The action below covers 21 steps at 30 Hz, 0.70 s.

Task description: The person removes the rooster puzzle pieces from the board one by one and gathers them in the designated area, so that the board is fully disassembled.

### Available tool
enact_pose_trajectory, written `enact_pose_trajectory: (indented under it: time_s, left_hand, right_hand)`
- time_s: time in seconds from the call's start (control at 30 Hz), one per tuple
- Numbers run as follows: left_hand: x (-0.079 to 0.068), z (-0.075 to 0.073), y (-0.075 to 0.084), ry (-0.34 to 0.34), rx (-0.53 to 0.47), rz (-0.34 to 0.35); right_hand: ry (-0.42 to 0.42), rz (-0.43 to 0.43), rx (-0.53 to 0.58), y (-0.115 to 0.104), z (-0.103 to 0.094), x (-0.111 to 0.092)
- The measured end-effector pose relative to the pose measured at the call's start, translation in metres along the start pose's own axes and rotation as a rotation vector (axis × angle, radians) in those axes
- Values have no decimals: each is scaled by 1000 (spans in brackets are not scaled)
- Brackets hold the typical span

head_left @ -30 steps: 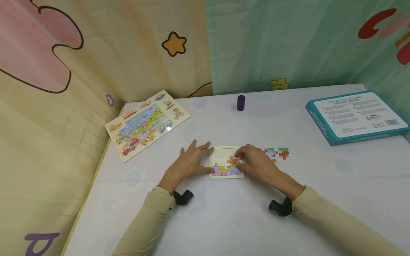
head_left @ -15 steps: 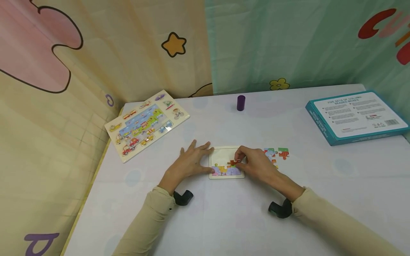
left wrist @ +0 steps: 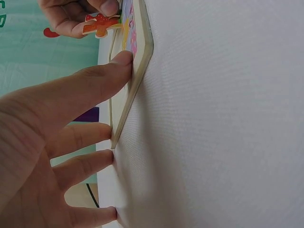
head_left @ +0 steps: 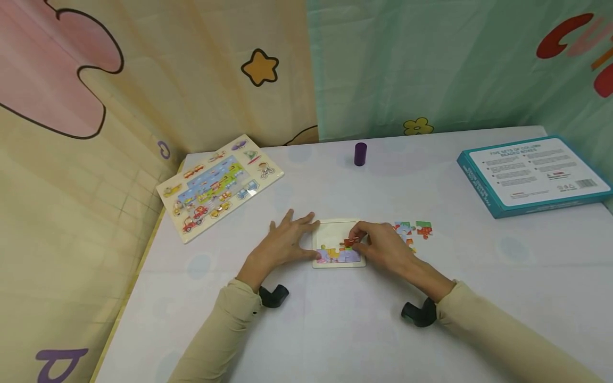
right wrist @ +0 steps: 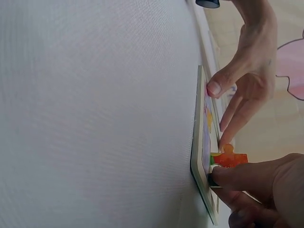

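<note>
A small wooden puzzle tray (head_left: 330, 229) lies flat on the table, with yellow and lilac jigsaw pieces (head_left: 337, 256) along its near side. The left hand (head_left: 287, 242) spreads its fingers at the tray's left end. Its thumb (left wrist: 121, 61) presses on the tray's edge, while two fingertips reach the tablecloth in the left wrist view. Over the tray's right part, the right hand (head_left: 383, 242) pinches a red-orange jigsaw piece (right wrist: 230, 158) between thumb and fingers. That piece stands tilted up from the tray, and the fingers partly hide it.
Several loose jigsaw pieces (head_left: 414, 230) lie right of the tray, partly behind the right hand. A vehicle puzzle board (head_left: 215, 186) is at the back left, a purple cylinder (head_left: 360, 154) at the back middle, and a teal-edged box (head_left: 536, 170) at the back right.
The right hand has tipped the red-orange jigsaw piece up from lying flat in the tray, its fingers shifting slightly towards the near side. The left hand has stayed in place.
</note>
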State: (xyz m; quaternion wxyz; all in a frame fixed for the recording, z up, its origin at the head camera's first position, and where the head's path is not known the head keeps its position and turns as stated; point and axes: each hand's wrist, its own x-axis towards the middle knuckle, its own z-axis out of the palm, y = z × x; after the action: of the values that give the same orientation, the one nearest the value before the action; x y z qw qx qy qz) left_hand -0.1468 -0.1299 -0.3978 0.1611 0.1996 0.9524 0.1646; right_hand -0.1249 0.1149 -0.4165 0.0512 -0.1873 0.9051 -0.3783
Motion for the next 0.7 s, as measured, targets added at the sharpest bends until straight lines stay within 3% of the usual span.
enact_pose_trajectory:
  time_s: [0.2, 0.33, 0.7]
  left_hand:
    - [0, 0, 1, 1, -5, 3]
    - [0, 0, 1, 0, -11, 2]
    - [-1, -1, 1, -4, -15, 0]
  right_hand:
    - [42, 1, 87, 2, -1, -5]
    - [82, 54, 134, 7, -8, -12]
    - [156, 242, 147, 45, -55, -47]
